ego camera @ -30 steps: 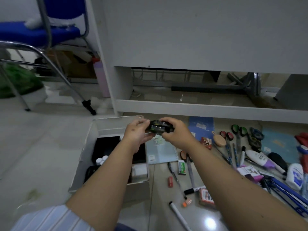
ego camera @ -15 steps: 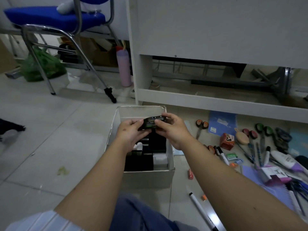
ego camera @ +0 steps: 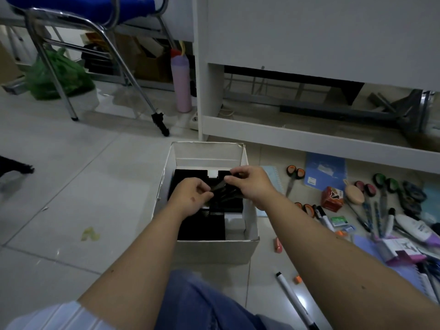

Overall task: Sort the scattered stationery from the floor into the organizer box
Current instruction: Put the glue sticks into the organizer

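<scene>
A white cardboard organizer box [ego camera: 212,248] with black inner compartments stands on the tiled floor in front of me. My left hand [ego camera: 190,196] and my right hand [ego camera: 252,184] are both over the box's open top, together holding a dark tape roll [ego camera: 220,186] between their fingertips. The roll is tilted and blurred, partly hidden by my fingers. Scattered stationery lies on the floor to the right: orange-handled scissors [ego camera: 294,177], a blue notebook [ego camera: 325,171], a small red box [ego camera: 332,198], markers and pens [ego camera: 371,217].
A white desk panel [ego camera: 309,139] runs behind the box. A chair with metal legs [ego camera: 133,75], a green bag [ego camera: 57,77] and a pink bottle [ego camera: 182,84] stand at the back left. A white marker [ego camera: 292,301] lies by my right forearm.
Both hands carried the tape roll leftward from above the floor to over the box and lowered it toward the black compartments. The view swung left and down.
</scene>
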A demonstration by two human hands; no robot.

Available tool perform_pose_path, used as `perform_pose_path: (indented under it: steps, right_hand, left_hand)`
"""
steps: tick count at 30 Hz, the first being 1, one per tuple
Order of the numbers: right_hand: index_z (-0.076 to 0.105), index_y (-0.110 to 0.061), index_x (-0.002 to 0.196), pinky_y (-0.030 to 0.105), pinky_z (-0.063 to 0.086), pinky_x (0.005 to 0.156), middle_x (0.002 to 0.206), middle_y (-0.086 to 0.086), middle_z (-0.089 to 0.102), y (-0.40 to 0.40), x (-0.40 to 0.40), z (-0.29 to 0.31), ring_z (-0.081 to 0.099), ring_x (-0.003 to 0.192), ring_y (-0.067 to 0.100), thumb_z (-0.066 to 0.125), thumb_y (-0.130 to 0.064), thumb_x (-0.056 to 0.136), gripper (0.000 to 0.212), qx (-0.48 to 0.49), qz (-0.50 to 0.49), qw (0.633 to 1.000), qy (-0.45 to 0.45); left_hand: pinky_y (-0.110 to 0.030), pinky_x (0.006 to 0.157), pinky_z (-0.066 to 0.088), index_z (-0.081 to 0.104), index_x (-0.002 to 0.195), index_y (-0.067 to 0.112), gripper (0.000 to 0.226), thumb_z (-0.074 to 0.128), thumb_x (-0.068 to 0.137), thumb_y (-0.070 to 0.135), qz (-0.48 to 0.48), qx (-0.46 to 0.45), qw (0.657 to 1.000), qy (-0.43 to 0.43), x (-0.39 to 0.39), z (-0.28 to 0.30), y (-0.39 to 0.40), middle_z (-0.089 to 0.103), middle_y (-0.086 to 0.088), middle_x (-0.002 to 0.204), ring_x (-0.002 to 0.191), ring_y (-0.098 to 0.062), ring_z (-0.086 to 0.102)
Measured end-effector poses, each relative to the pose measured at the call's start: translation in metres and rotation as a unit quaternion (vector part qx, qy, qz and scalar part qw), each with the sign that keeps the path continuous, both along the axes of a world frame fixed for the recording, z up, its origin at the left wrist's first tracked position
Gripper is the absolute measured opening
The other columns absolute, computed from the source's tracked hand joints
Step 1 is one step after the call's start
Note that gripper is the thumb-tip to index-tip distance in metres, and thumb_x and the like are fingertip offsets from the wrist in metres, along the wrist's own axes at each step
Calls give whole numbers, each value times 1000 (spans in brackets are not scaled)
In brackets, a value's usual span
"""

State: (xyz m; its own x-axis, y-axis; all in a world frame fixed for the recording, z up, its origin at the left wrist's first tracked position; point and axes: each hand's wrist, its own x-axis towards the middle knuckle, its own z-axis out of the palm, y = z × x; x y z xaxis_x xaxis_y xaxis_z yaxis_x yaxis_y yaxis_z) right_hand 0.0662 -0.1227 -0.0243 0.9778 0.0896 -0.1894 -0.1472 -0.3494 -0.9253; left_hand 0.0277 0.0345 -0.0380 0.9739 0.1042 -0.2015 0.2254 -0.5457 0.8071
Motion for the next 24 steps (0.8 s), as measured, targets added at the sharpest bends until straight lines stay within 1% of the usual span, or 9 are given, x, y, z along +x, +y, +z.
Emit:
perform_pose_path:
  steps: [4,6,8,9,12,14,17,21,24]
  right_hand:
    - [64,-7,106,42,58,79,105,14,63,0,5,7,64,97,29,76,-18,77,34,-23,20,999,36]
    - [64,-5,104,39,59,75,95,8,62,-3,7,12,65,92,27,76,-19,78,32,-64,51,996,37]
    - [66,-4,101,35,59,71,84,1,59,-6,8,18,65,83,24,75,-23,78,31,-128,87,988,26]
    - [67,-4,99,35,60,70,82,0,60,-6,9,20,66,80,24,75,-25,78,31,-159,103,982,21]
    - [71,-1,92,40,60,71,92,16,68,0,11,18,68,79,31,75,-29,77,33,-236,153,960,-3]
    - [72,-1,92,38,59,73,95,19,70,6,10,13,68,81,32,75,-32,78,34,-276,179,944,-12]
    - [72,-3,94,35,53,76,98,16,70,15,6,-1,65,88,27,75,-35,77,37,-316,204,926,-33]
    - [69,-5,101,30,48,80,105,10,67,20,4,-11,61,97,22,74,-36,77,39,-307,188,932,-45]
    - [63,-8,114,26,43,81,115,9,63,21,5,-12,58,105,22,73,-36,78,47,-300,203,931,-48]
  left_hand:
    - [-33,85,50,64,93,16,10,67,84,18,0,47,998,-28,0,-7,7,62,1,87,88,-20,61]
    - [-34,89,49,65,96,16,15,68,83,23,-1,64,997,-38,-2,-9,10,64,1,93,97,-20,61]
    - [-38,97,45,65,102,20,23,66,83,32,-19,109,993,-47,-4,-13,13,64,2,102,110,-21,53]
    - [-40,100,40,64,106,23,26,63,84,37,-32,150,987,-48,-7,-13,13,62,4,109,117,-21,46]
    - [-39,102,27,56,117,29,28,50,92,39,-63,246,966,-49,-10,-13,9,52,9,126,128,-18,31]
    - [-38,101,26,54,121,28,28,44,95,34,-73,276,957,-48,-11,-14,7,50,8,130,129,-17,30]
    - [-36,98,28,54,120,26,29,38,97,27,-79,293,952,-44,-14,-14,5,52,4,128,125,-19,35]
    - [-35,94,31,55,119,23,30,35,97,21,-85,304,947,-61,-15,-13,4,57,1,123,120,-21,41]
    - [-36,94,33,55,119,22,31,36,96,20,-90,304,947,-57,-14,-13,4,58,0,121,119,-22,43]
